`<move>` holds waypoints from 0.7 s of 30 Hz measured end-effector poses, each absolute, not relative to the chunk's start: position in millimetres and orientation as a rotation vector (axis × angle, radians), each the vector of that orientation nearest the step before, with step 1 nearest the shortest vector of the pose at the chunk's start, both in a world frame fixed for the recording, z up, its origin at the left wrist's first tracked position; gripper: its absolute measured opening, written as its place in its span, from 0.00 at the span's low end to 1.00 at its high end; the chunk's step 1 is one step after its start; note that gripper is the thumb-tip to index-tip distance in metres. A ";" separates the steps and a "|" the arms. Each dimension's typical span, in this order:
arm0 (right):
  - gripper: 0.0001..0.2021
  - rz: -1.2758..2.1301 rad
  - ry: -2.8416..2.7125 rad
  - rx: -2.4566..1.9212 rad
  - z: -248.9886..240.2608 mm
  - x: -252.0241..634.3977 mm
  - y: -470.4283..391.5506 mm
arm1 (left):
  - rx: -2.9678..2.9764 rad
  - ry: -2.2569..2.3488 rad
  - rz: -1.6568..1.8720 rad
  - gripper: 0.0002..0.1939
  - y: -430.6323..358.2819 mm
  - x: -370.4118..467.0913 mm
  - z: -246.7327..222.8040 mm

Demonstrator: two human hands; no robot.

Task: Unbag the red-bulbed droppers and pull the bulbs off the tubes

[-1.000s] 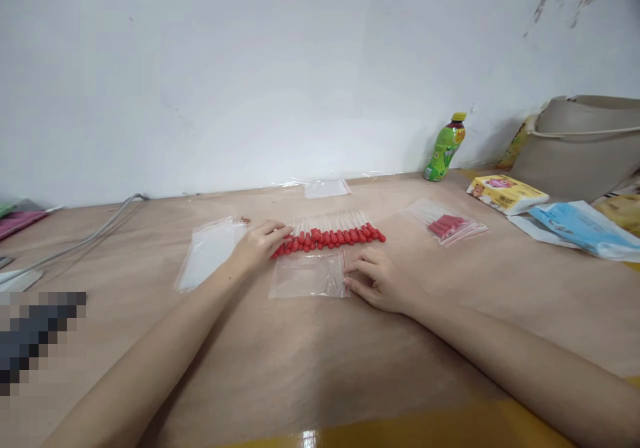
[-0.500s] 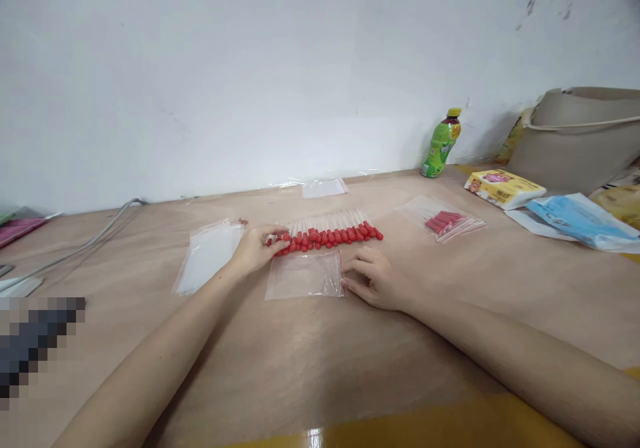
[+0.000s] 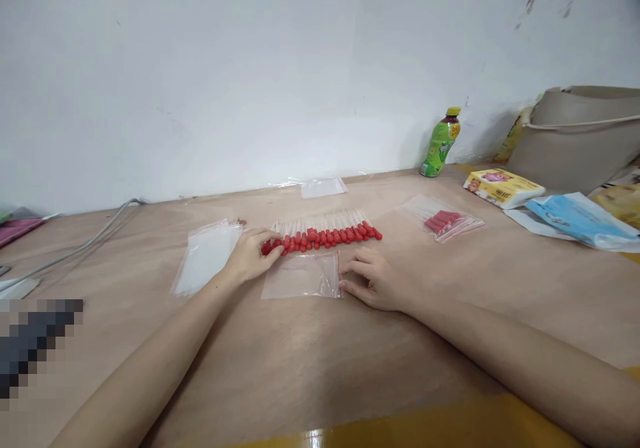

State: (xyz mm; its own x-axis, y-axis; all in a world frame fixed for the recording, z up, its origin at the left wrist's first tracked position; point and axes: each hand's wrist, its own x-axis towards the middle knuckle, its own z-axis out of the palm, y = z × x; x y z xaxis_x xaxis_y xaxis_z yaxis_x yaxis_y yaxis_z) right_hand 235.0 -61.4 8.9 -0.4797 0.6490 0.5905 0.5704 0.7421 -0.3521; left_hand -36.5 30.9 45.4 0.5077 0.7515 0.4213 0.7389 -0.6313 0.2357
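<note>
The sticks (image 3: 320,235) are lying side by side in a row at the middle of the bench (image 3: 310,348), their red tips pointing near and their pale shafts pointing far. The left hand (image 3: 253,255) is resting at the left end of the row, its fingers and thumb curving around the leftmost tips; whether it is gripping any of them, I cannot tell. Just near of the row, a clear bag (image 3: 303,278) is lying flat, its red-lined edge facing right. The right hand (image 3: 373,278) is resting beside that edge, fingers bent and loosely spread, with a narrow gap showing between thumb and forefinger. Whether its fingertips are touching the bag, I cannot tell.

Left of the left hand, a pile of bags (image 3: 205,261) is lying on the bench. Far of the row, a small bag (image 3: 324,188) is lying close to the wall (image 3: 225,75). To the right, a packed bag (image 3: 443,221) is holding more red-tipped pieces. Farther right, a green bottle (image 3: 440,145) is standing near the wall, and a yellow pack (image 3: 503,188) and a blue pack (image 3: 585,220) are lying near of a grey bin (image 3: 575,148). On the far left, a cable (image 3: 95,235) is running across the bench.
</note>
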 end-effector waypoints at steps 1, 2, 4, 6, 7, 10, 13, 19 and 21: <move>0.06 0.142 -2.210 -0.911 9.3 235.2 -61.7 | 2.698 1.351 0.789 0.12 31.2 -37.1 44.5; 0.07 0.146 -2.213 -0.912 9.7 235.3 -62.2 | 2.691 1.364 0.807 0.11 30.9 -37.5 43.9; 0.09 0.153 -2.207 -0.923 10.9 235.9 -63.5 | 2.673 1.393 0.916 0.10 27.5 -36.9 43.5; 0.14 0.159 -2.194 -0.942 13.2 236.8 -65.2 | 2.640 1.406 1.126 0.09 18.2 -33.8 44.9; 0.17 0.155 -2.193 -0.942 14.7 237.1 -66.0 | 2.629 1.379 1.206 0.08 11.1 -31.2 46.3; 0.24 0.115 -2.276 -0.893 19.7 237.6 -67.4 | 2.705 1.093 1.045 0.08 -15.6 -20.7 50.3; 0.18 0.110 -2.422 -0.829 23.2 237.1 -66.4 | 2.731 0.899 0.705 0.13 -36.9 -10.6 47.8; 0.10 0.239 -2.431 -0.852 22.2 240.4 -63.8 | 2.697 1.097 0.377 0.23 -40.2 -9.4 25.8; 0.10 0.216 -2.423 -0.861 20.6 243.1 -63.4 | 2.717 1.102 0.295 0.25 -39.6 -12.7 23.0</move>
State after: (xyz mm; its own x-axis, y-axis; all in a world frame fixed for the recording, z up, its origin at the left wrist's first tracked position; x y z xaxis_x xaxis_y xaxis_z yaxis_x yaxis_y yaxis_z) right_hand 243.1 -63.4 20.6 -0.6410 0.6234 0.4479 0.5342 0.7813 -0.3229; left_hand -12.7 -39.6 23.0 0.7029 0.7026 0.1106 0.6639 -0.7039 0.2524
